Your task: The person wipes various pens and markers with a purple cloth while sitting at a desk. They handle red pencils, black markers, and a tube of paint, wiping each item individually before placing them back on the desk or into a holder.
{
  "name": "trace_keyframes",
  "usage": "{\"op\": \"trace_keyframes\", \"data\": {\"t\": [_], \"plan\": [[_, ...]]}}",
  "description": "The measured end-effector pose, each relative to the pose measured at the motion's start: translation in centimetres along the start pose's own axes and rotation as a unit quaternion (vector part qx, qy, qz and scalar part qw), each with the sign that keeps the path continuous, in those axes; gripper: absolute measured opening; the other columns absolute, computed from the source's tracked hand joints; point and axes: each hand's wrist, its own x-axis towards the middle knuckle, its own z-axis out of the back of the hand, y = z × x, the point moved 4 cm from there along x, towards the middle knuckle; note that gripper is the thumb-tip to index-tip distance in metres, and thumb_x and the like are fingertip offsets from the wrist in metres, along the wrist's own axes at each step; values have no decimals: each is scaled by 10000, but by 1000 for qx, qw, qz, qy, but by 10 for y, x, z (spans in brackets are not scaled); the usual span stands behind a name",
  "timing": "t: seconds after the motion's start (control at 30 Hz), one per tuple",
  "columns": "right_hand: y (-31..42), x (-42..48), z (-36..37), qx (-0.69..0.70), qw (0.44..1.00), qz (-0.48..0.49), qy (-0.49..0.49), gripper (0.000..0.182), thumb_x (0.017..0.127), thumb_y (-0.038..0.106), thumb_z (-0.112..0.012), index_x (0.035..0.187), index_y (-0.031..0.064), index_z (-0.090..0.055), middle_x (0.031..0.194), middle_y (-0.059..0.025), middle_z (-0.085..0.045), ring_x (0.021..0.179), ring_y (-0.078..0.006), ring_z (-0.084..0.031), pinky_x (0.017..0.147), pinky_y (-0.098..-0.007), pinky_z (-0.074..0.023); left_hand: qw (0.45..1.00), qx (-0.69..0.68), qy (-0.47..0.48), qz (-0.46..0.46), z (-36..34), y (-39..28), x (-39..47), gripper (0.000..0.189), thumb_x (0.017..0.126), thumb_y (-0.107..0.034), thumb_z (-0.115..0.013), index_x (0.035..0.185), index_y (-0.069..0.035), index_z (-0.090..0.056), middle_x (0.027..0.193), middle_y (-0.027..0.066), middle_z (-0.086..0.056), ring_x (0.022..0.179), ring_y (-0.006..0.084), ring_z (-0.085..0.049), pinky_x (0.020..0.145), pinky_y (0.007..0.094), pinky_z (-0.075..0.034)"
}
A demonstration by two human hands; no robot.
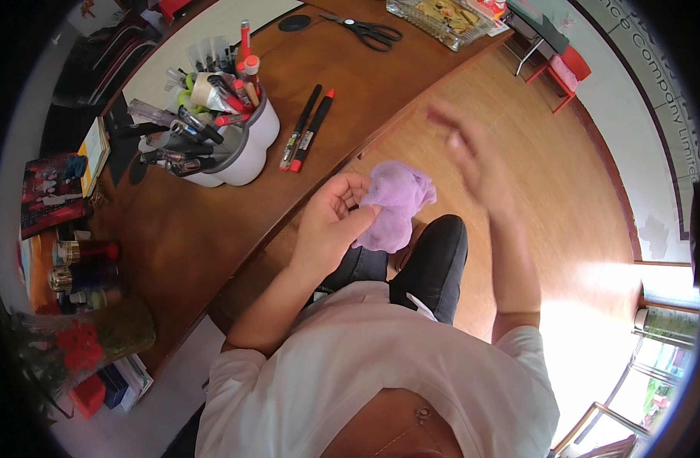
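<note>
My left hand [332, 220] holds a crumpled light-purple cloth [393, 203] between thumb and fingers. The cloth bunches above my lap, just off the edge of the wooden desk [350, 97]. Over to the right, apart from the cloth, my right hand [470, 157] is raised above the floor and blurred. Its fingers stand apart and I see nothing in them. Closest to the cloth on the desk lie two slim pens or markers side by side, a black one [304, 123] and one with red ends [312, 134].
A white pen holder [255, 154] crammed with pens and markers stands on the desk. Black-handled scissors [370, 31] and a glass tray [430, 23] lie farther off. Cosmetic-style bottles [89, 275] and a floral-patterned container [120, 329] are at left. A red chair [564, 74] stands across the floor.
</note>
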Motion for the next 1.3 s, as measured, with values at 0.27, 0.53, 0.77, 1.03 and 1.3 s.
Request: {"op": "trace_keyframes", "data": {"t": [0.27, 0.53, 0.77, 1.03, 1.3], "plan": [[-32, -79, -46, 364, 908, -202, -49, 415, 1024, 245, -587, 1339, -18, -532, 1242, -123, -638, 1137, -180, -607, 983, -325, -482, 995, -75, 27, 59, -12, 10, 2, 360, 943, -44, -606, 1292, 23, -548, 1137, 71, -641, 1009, 103, -598, 896, 265, -477], [-12, -81, -57, 465, 850, -233, -83, 385, 1044, 239, -538, 1294, -53, -556, 1190, -142, -666, 1097, -195, -639, 960, -321, -505, 987, -94, 76, 106, -23, 24, -11, 544, 941, -99, -680, 1423, 19, -457, 1293, 87, -608, 1220, 172, -571, 1066, 338, -441], [-20, -85, -46, 250, 942, -167, -146, 310, 996, 128, -613, 1265, -25, -582, 1182, -119, -664, 1039, -185, -632, 938, -298, -490, 987, -69, 50, 138, -16, 21, -11, 521, 875, -23, -737, 1341, 64, -521, 1221, 101, -639, 1107, 167, -636, 977, 327, -512], [38, -78, -44, 13, 985, 89, -149, 308, 814, -119, -695, 1086, 24, -678, 1108, -124, -614, 948, -210, -611, 781, -290, -503, 990, -58, 65, 112, -13, 19, -10, 507, 875, 12, -683, 1349, 71, -512, 1213, 103, -640, 1105, 166, -637, 980, 334, -514], [37, -77, -56, 81, 992, 8, -98, 233, 782, -58, -783, 1001, 4, -733, 1067, -84, -581, 888, -167, -598, 724, -279, -518, 995, 39, 85, 44, -21, 7, -15, 352, 883, 9, -657, 1231, 48, -614, 1176, 61, -615, 1068, 146, -616, 945, 302, -504]]}}
